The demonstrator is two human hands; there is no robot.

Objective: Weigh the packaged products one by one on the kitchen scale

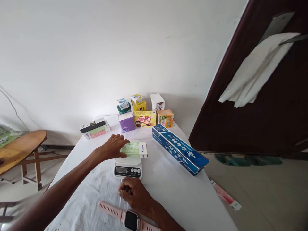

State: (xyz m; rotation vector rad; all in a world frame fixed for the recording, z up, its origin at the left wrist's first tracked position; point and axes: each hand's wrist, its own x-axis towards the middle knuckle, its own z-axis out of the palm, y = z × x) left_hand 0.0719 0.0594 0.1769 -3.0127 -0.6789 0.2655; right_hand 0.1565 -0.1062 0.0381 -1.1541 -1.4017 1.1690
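- The left hand point(115, 147) grasps the left end of a green-and-white box point(133, 149), thumb on its near edge and fingers along its far edge.
- That box lies crosswise over the pan of a white kitchen scale point(127, 172), its right end overhanging; the fingers' shade makes it hard to tell whether the pan bears its full weight.
- The right hand point(132, 192) is loosely clenched just near of the scale, with nothing visible in it.
- To seat the box well, it should lie flat and centred on the pan, and the fingers should come off cleanly without pressing down.
- The right hand does best clear of the scale's near edge, leaving the display and buttons unobstructed.
- A pink-strapped watch point(131, 220) lies nearest, beside the right forearm; elbow room there calls for care.
- To the right, a long blue box point(180, 149) lies slantwise, apart from the scale; on the far side stand a purple pack point(126, 123) and a yellow box point(145, 119).
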